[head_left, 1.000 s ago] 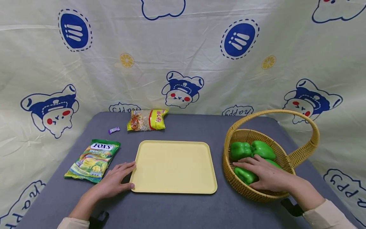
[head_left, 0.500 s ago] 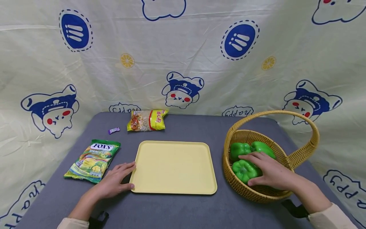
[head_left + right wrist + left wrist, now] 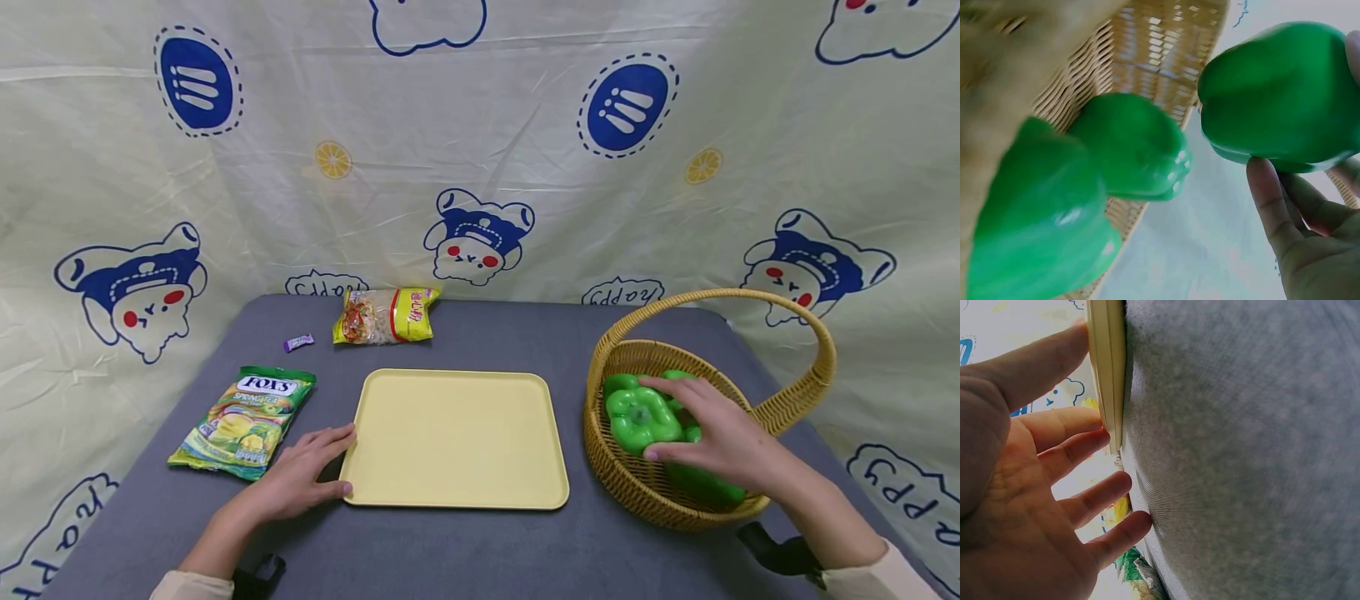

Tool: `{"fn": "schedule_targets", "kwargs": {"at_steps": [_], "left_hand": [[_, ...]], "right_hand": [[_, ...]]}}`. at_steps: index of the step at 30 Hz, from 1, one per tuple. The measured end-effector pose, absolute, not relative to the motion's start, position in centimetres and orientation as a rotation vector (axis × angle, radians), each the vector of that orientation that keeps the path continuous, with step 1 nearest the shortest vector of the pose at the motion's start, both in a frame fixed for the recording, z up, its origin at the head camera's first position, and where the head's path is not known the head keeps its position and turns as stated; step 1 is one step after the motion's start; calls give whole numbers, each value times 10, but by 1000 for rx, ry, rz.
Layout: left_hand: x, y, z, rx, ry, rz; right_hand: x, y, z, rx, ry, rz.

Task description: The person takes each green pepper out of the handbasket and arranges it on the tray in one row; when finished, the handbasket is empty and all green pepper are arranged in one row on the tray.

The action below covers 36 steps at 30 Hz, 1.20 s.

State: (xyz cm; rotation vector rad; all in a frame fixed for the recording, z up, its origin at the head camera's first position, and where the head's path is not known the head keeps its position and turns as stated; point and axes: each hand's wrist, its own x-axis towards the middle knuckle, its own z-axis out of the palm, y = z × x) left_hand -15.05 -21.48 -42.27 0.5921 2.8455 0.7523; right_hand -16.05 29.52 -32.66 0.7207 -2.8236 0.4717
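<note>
My right hand (image 3: 727, 433) grips a green bell pepper (image 3: 641, 417) between thumb and fingers, over the wicker basket (image 3: 611, 479). In the right wrist view that bell pepper (image 3: 1279, 94) is raised apart from the others, its smooth side toward the camera. More green peppers (image 3: 1129, 147) lie in the basket, partly hidden by the hand in the head view. My left hand (image 3: 300, 471) rests at the left edge of a pale yellow tray (image 3: 457, 437). Its thumb and index finger touch the tray's rim (image 3: 1105, 369) in the left wrist view, with the fingers spread and fairly straight.
A green Fox's candy bag (image 3: 243, 421) lies left of the left hand. Behind it is a small purple wrapped sweet (image 3: 298, 342). A yellow-ended food packet (image 3: 386, 317) lies at the back. The basket's tall handle (image 3: 821, 367) arches over its right side.
My right hand has lifted a bell pepper up from the others inside the basket, turning its stem end into view. My left hand and the tray have stayed put.
</note>
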Motion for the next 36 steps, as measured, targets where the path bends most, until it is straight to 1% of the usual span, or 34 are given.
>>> {"fn": "schedule_targets", "kwargs": {"at_steps": [9,20,36], "left_hand": [[-151,-215,-423,584,2843,753],[-153,-213,-422,564,2823,755],[-153,-213,-422,543,2806,754]], "right_hand": [[-155,273,-322,740,-2706,500],[-156,242,-325,793,-2765,788],[-173,175,-342,946,-2769,1087]]}}
